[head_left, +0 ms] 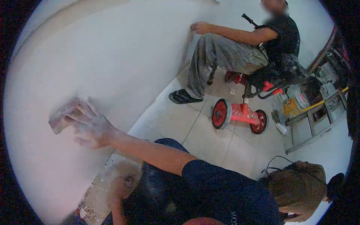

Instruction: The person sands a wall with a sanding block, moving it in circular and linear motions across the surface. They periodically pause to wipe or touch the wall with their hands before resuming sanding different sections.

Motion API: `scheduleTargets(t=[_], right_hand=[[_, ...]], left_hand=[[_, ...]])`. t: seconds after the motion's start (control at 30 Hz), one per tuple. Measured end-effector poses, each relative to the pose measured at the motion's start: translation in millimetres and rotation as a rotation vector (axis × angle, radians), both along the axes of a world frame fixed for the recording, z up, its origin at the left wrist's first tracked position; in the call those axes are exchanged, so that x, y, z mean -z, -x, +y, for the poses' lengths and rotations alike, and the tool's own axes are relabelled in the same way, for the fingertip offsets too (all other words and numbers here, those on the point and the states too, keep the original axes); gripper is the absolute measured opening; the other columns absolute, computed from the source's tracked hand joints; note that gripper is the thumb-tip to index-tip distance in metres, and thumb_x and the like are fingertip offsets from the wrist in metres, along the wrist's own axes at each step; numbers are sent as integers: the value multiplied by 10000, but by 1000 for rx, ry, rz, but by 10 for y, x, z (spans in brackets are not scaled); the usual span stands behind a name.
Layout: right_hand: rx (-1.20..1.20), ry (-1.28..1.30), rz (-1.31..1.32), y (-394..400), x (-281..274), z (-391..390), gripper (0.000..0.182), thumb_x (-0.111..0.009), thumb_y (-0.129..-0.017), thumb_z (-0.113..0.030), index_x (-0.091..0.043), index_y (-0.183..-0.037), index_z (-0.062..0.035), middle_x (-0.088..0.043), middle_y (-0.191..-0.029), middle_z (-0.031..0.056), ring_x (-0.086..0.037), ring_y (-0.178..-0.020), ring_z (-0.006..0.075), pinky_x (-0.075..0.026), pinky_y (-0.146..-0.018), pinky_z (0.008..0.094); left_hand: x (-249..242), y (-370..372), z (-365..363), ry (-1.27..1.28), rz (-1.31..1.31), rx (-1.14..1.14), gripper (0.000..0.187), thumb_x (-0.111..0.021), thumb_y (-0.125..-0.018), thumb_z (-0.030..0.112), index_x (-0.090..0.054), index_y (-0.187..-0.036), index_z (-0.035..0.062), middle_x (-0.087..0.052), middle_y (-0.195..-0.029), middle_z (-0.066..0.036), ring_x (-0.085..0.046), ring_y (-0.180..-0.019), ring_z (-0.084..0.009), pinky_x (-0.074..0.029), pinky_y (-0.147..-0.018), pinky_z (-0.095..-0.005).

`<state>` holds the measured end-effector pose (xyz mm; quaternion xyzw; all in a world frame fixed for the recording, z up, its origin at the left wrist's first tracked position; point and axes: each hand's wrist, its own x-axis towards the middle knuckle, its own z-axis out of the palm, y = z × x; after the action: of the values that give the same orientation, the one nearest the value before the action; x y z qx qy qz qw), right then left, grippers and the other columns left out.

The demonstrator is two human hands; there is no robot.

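Note:
At the left, my right hand [92, 125] presses a brownish, flat piece of sandpaper [64, 115] against the pale wall [56, 71]. Its fingers are spread over the piece, and whitish dust coats the skin. Lower down, my left hand [125, 184] is blurred beside dark clothing, near the dusty floor edge. Its finger shape and anything in it cannot be made out.
A person [232, 48] sits on a red wheeled toy [243, 114], one hand at the wall. Tiled floor [204, 140] lies between. A ladder [315, 122], yellow container [289, 107] and white bottle [281, 129] are at the right. Below them appears a brown-covered head [302, 185].

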<state>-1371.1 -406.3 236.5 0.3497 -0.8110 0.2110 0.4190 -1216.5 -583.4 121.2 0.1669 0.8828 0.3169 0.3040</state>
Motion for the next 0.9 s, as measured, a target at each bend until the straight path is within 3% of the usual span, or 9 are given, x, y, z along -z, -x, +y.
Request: scheduleTargets(t=[0.1, 0.17, 0.27, 0.33, 0.43, 0.63, 0.7, 0.83, 0.9], right_hand=[[154, -28, 301, 219, -85, 179, 806, -664, -934, -418, -353, -1588, -66, -158, -1709, 213, -75, -1584, 432, -11, -1204, 716], [195, 663, 51, 160, -349, 277, 800, -696, -910, -420, -386, -1568, -86, -214, -1699, 194, -115, -1578, 438, -34, -1201, 731], [139, 457, 54, 28, -342, 228, 832, -705, -899, -421, -365, -1576, -76, -225, -1697, 186, -117, -1577, 439, -36, -1209, 718], [33, 303, 24, 62, -163, 194, 868, -671, -921, -436, -304, -1598, -34, -175, -1711, 194, -56, -1576, 467, 2, -1214, 697], [150, 15, 313, 121, -149, 262, 879, -646, -942, -450, -262, -1623, -48, -155, -1716, 191, -25, -1565, 503, 18, -1211, 697], [205, 725, -13, -46, -362, 228, 773, -596, -987, -381, -279, -1623, -77, -177, -1710, 183, -74, -1572, 472, 10, -1214, 703], [66, 223, -101, -48, -160, 155, 785, -566, -1004, -362, -224, -1633, -41, -128, -1722, 184, -25, -1576, 469, 27, -1219, 678], [238, 294, -111, 68, -250, 76, 818, -593, -988, -384, -221, -1639, -57, -119, -1725, 177, -20, -1575, 475, 16, -1221, 679], [191, 866, -108, 47, -506, 84, 827, -615, -976, -373, -221, -1647, -95, -133, -1725, 162, -36, -1577, 465, -10, -1224, 683]], left_hand=[[-94, 136, -125, -183, 65, -214, 329, -585, -1021, 344, -728, -1165, 85, -750, -1138, -138, -704, -1041, -347, -532, -906, -438], [-28, 210, -321, -307, 192, -358, 314, -601, -1017, 331, -726, -1171, 88, -751, -1127, -131, -709, -1009, -336, -535, -877, -425], [54, 174, -353, -280, 229, -369, 305, -592, -1013, 315, -726, -1190, 106, -745, -1142, -147, -714, -1013, -335, -540, -872, -439], [71, -54, -203, 348, 571, 146, 311, -577, -1010, 297, -716, -1215, 110, -738, -1143, -175, -710, -1020, -368, -541, -892, -473], [699, 0, -305, 84, 197, 235, 341, -579, -993, 305, -698, -1259, 128, -729, -1159, -202, -683, -1071, -415, -527, -955, -512], [459, -66, -30, 223, 42, 253, 376, -613, -964, 348, -705, -1259, 133, -720, -1209, -192, -673, -1113, -412, -525, -983, -512], [512, -28, -39, 153, -4, 230, 381, -616, -961, 359, -707, -1258, 137, -714, -1232, -185, -674, -1114, -414, -525, -985, -516], [479, -26, -50, 288, 43, 226, 374, -615, -963, 358, -707, -1265, 157, -698, -1284, -155, -640, -1187, -392, -482, -1048, -513], [426, -3, -51, 329, 61, 221, 371, -615, -963, 360, -708, -1264, 163, -694, -1297, -146, -632, -1205, -387, -471, -1064, -511]])
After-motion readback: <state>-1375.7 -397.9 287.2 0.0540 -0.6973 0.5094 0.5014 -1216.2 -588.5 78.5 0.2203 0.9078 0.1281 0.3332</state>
